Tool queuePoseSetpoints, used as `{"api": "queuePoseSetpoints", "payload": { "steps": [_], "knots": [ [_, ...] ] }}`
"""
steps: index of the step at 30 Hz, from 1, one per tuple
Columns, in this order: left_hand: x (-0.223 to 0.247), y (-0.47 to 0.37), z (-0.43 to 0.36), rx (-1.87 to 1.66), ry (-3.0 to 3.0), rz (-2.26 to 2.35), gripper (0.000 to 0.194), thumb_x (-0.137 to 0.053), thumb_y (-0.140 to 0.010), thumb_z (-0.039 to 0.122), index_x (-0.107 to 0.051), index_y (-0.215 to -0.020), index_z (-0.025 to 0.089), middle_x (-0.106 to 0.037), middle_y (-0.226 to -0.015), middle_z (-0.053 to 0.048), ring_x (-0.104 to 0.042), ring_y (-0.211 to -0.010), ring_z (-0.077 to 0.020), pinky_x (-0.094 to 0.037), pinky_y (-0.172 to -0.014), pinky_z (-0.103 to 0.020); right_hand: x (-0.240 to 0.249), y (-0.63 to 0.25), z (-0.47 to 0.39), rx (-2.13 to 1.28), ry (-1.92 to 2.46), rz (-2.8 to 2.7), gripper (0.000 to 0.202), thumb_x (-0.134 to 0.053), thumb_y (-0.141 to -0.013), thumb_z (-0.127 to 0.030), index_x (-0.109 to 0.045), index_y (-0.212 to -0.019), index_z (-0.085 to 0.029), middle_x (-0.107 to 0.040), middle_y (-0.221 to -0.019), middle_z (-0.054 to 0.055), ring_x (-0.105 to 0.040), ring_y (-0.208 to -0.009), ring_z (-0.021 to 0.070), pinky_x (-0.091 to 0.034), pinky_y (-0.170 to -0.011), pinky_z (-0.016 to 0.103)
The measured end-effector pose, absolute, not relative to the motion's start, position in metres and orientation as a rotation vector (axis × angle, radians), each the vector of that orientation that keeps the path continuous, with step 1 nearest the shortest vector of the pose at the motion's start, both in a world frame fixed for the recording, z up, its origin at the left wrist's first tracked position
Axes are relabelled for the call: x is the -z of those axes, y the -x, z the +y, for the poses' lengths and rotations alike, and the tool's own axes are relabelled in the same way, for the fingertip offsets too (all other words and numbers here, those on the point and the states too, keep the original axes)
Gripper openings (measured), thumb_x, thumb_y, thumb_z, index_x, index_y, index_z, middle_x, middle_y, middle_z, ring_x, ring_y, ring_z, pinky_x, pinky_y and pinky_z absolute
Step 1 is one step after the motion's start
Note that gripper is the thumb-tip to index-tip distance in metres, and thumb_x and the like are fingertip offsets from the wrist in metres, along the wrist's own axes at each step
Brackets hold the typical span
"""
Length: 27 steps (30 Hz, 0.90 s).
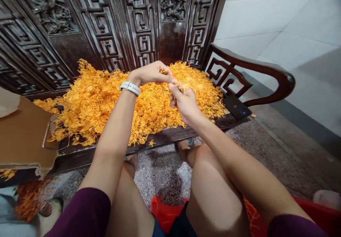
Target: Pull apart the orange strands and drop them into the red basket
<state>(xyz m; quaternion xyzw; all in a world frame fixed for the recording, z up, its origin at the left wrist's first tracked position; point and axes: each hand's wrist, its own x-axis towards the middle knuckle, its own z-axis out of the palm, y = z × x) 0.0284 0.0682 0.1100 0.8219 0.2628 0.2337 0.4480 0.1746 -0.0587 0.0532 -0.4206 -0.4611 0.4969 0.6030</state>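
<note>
A big heap of orange-yellow stringy, frilly pieces [101,98] covers the seat of a dark wooden bench. Above the heap my left hand [153,73], with a pale watch strap [130,87] at the wrist, pinches a bit of the orange stringy stuff. My right hand [185,101] meets it fingertip to fingertip, thumb and fingers closed on orange strands. The held piece is small and mostly covered by my fingers, so its exact kind cannot be made out.
The carved bench back [144,23] rises behind the heap, with a curved armrest [255,70] at right. A dark phone [236,107] lies by the armrest. Cardboard [23,134] sits at left, and darker orange strands [32,199] lie below it. A red stool [166,212] is under me.
</note>
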Motion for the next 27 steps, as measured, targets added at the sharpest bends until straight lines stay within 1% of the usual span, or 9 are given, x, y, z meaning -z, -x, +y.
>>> {"api": "queuePoseSetpoints", "payload": {
  "steps": [2, 5, 8, 11, 14, 17, 21, 24, 27],
  "knots": [
    [-0.11, -0.031, 0.068, -0.65, -2.017, 0.663, 0.021, -0.093, -0.072, 0.034, -0.078, -0.072, 0.019, -0.058, -0.058, -0.002, -0.054, -0.057, -0.0127, -0.039, -0.057, -0.03, -0.055, -0.175, -0.059, -1.144, 0.975, -1.021, 0.025, -0.064, -0.101, -0.032, -0.053, -0.081, -0.022, -0.052, -0.065, -0.004, -0.042, -0.051, 0.0076, -0.031, -0.046, 0.022],
    [-0.111, -0.034, 0.068, -0.807, -2.005, 0.689, 0.016, -0.088, -0.074, 0.025, -0.075, -0.073, 0.017, -0.061, -0.064, -0.002, -0.059, -0.064, -0.0142, -0.044, -0.064, -0.031, -0.057, -0.179, -0.056, -1.136, 0.98, -1.021, 0.025, -0.061, -0.102, -0.032, -0.053, -0.081, -0.022, -0.055, -0.069, -0.003, -0.042, -0.051, 0.0069, -0.033, -0.047, 0.022],
    [-0.109, -0.04, 0.068, -0.927, -2.033, 0.664, 0.01, -0.081, -0.073, 0.014, -0.071, -0.07, 0.015, -0.068, -0.075, -0.004, -0.063, -0.074, -0.015, -0.048, -0.069, -0.031, -0.058, -0.182, -0.054, -1.166, 0.943, -1.037, 0.026, -0.061, -0.103, -0.031, -0.051, -0.08, -0.022, -0.051, -0.066, -0.005, -0.039, -0.052, 0.007, -0.033, -0.048, 0.022],
    [-0.102, -0.05, 0.07, -1.028, -2.021, 0.671, 0.013, -0.076, -0.075, 0.011, -0.067, -0.068, 0.016, -0.069, -0.074, -0.005, -0.062, -0.071, -0.014, -0.049, -0.069, -0.03, -0.057, -0.175, -0.058, -1.17, 0.887, -1.077, 0.026, -0.058, -0.103, -0.025, -0.049, -0.079, -0.023, -0.044, -0.064, -0.006, -0.037, -0.053, 0.0078, -0.035, -0.051, 0.022],
    [-0.094, -0.054, 0.081, -1.23, -1.9, 0.795, 0.023, -0.073, -0.085, 0.015, -0.058, -0.067, 0.019, -0.066, -0.069, -0.003, -0.059, -0.066, -0.0127, -0.047, -0.066, -0.028, -0.052, -0.157, -0.069, -1.178, 0.878, -1.262, 0.025, -0.064, -0.099, -0.021, -0.051, -0.078, -0.023, -0.048, -0.069, -0.004, -0.043, -0.057, 0.0089, -0.04, -0.055, 0.024],
    [-0.091, -0.049, 0.095, -1.347, -1.803, 0.934, 0.027, -0.072, -0.092, 0.024, -0.054, -0.072, 0.021, -0.066, -0.07, -0.003, -0.057, -0.064, -0.0128, -0.045, -0.063, -0.027, -0.048, -0.14, -0.075, -1.248, 0.85, -1.266, 0.02, -0.068, -0.096, -0.023, -0.054, -0.081, -0.023, -0.05, -0.075, -0.002, -0.046, -0.06, 0.0103, -0.041, -0.056, 0.026],
    [-0.096, -0.041, 0.104, -1.486, -1.836, 1.016, 0.027, -0.075, -0.093, 0.036, -0.057, -0.081, 0.021, -0.066, -0.075, -0.003, -0.063, -0.075, -0.0166, -0.045, -0.067, -0.027, -0.054, -0.136, -0.077, -1.37, 0.734, -1.116, 0.026, -0.071, -0.091, -0.022, -0.049, -0.078, -0.023, -0.044, -0.074, -0.003, -0.039, -0.062, 0.0107, -0.04, -0.058, 0.026],
    [-0.103, -0.044, 0.101, -1.586, -1.843, 1.086, 0.025, -0.073, -0.095, 0.038, -0.056, -0.084, 0.022, -0.065, -0.077, -0.003, -0.065, -0.084, -0.0193, -0.046, -0.072, -0.028, -0.063, -0.139, -0.079, -1.496, 0.648, -1.038, 0.025, -0.069, -0.09, -0.019, -0.048, -0.079, -0.023, -0.037, -0.071, -0.004, -0.031, -0.062, 0.0107, -0.039, -0.06, 0.025],
    [-0.11, -0.047, 0.095, -1.646, -1.814, 1.171, 0.023, -0.07, -0.097, 0.038, -0.056, -0.086, 0.024, -0.065, -0.079, -0.003, -0.065, -0.089, -0.0199, -0.046, -0.075, -0.028, -0.067, -0.142, -0.078, -1.579, 0.641, -1.034, 0.02, -0.062, -0.087, -0.01, -0.048, -0.08, -0.023, -0.036, -0.07, -0.004, -0.028, -0.063, 0.0117, -0.039, -0.062, 0.026]
  ]
}}
